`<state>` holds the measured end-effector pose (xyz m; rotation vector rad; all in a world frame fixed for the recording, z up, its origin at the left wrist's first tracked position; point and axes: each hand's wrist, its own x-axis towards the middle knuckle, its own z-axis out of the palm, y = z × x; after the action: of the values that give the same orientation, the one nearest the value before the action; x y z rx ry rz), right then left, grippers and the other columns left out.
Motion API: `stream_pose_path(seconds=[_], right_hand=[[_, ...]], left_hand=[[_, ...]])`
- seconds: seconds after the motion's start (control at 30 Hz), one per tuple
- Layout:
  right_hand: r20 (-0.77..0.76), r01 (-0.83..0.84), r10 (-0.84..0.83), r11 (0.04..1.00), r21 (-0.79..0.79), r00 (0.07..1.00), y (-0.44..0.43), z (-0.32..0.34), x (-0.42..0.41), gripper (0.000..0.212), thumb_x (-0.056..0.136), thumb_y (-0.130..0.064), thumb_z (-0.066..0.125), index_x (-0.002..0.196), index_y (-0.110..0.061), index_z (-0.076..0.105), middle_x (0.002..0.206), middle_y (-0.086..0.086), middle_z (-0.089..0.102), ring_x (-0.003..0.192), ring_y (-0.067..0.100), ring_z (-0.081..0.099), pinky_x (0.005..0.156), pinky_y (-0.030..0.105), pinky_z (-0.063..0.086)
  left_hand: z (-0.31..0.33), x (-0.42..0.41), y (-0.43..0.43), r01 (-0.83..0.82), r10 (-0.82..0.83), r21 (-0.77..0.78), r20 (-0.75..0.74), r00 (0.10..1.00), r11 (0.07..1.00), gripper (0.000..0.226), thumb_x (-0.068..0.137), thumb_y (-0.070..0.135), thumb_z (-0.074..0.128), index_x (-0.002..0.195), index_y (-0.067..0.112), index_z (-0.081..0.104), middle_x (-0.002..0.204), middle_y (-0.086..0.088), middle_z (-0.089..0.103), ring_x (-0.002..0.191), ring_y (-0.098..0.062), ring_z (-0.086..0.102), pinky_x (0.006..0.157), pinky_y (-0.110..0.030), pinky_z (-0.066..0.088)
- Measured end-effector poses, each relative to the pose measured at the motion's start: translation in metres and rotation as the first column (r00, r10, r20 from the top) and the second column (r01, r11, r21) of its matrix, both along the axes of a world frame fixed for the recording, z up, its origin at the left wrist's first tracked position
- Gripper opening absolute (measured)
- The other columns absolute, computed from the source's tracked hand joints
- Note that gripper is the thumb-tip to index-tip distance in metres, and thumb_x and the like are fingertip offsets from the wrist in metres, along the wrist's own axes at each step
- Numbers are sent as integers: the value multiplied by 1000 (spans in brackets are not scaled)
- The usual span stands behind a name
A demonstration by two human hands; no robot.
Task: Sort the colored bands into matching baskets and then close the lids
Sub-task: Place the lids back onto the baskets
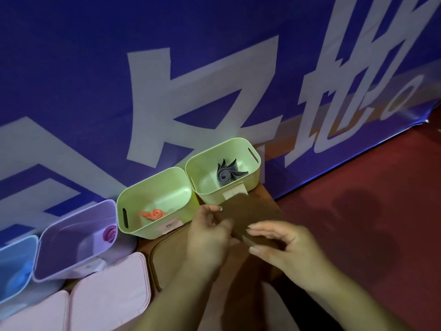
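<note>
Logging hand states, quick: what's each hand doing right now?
Left hand: grips the brown lid.
Right hand: pinches the same lid's edge.

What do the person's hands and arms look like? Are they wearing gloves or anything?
No gloves. The left hand and right hand are both bare, with no ring, watch or bracelet showing. The left forearm and right forearm are bare too; no sleeve reaches into the picture.
</note>
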<state>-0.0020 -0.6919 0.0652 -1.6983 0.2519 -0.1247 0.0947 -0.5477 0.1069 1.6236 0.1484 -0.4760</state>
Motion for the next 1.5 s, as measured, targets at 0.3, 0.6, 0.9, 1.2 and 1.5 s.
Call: stream_pose_path(seconds=[0.3, 0.6, 0.9, 1.2, 1.5], right_hand=[[-37, 94, -119, 912, -399, 992, -32, -9, 17, 42, 83, -38, 76, 119, -53, 61, 145, -23, 44, 138, -1, 31, 115, 25, 26], [-151, 78, -127, 953, -293, 980, -60, -11, 36, 60, 83, -38, 76, 136, -47, 51, 156, -25, 22, 136, -7, 26, 103, 20, 29], [-127, 118, -149, 968, -220, 981, -64, -27, 79, 63, 77, -20, 83, 134, -30, 58, 150, -18, 36, 134, -3, 36, 108, 21, 33], [-184, 99, -167, 939, -330, 969, -86, -35, 148, 67, 80, -32, 80, 140, -34, 51, 160, -15, 24, 144, 6, 28, 107, 22, 26], [-226, -10, -158, 798, -602, 961, -81, -55, 209, 72, 85, -49, 66, 149, -36, 36, 165, -8, 11, 143, 24, 22, 116, 36, 25]], left_hand=[[10, 15, 30, 153, -152, -28, 38, 988, 988, 38, 90, -17, 44, 110, 16, 46, 90, -2, 69, 61, -11, 64, 46, -29, 50], [11, 45, 49, 129, -119, -171, 67, 991, 977, 37, 92, -15, 41, 110, 16, 50, 95, -5, 70, 63, -14, 61, 46, -25, 46], [-27, 95, 27, -129, -10, 433, 305, 952, 892, 35, 84, 35, 74, 113, 35, 55, 121, 3, 55, 100, -13, 58, 98, -35, 48], [-45, 135, 16, 232, -438, 556, 270, 858, 798, 79, 80, 59, 71, 145, 40, 31, 158, 11, 9, 139, -10, 30, 109, -23, 29], [-92, 184, 6, 182, -480, 757, 192, 856, 627, 94, 75, 78, 57, 151, 38, 18, 163, 3, -1, 148, -27, 19, 120, -42, 27]])
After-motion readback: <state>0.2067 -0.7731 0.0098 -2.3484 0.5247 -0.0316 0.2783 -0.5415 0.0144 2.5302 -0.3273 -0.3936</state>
